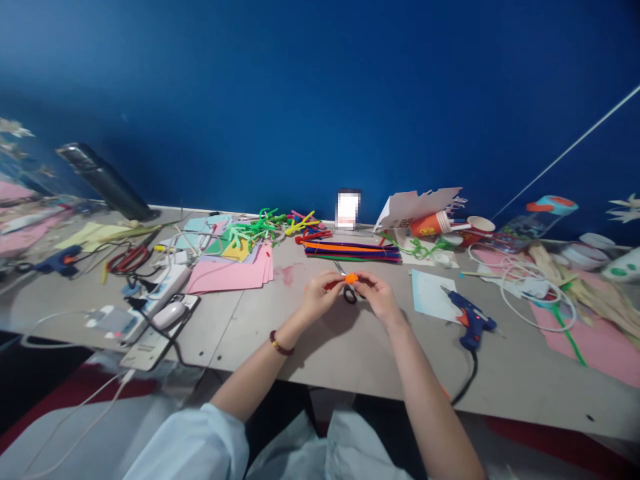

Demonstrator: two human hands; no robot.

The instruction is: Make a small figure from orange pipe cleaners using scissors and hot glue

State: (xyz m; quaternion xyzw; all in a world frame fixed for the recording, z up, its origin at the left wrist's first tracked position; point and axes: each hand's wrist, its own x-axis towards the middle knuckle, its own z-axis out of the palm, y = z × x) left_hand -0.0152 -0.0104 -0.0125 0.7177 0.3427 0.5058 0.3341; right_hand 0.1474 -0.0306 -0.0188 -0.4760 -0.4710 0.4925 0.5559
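Observation:
Both my hands meet over the middle of the grey table point(350, 353). My left hand point(320, 293) and my right hand point(377, 293) pinch a small orange pipe-cleaner piece point(351, 278) between their fingertips. A pair of scissors point(346, 283) with black handles lies on the table right under the orange piece, its blades pointing away from me. A dark red bracelet sits on my left wrist. Just beyond my hands lies a bundle of straight pipe cleaners point(353, 251) in orange, purple and green.
A blue glue gun point(470, 320) lies to the right with its cable over the table edge. Pink paper sheets point(233, 273), green and yellow bent pipe cleaners point(265, 227), a power strip point(160, 293), paper cups point(440, 223) and white cable point(530, 287) crowd the table.

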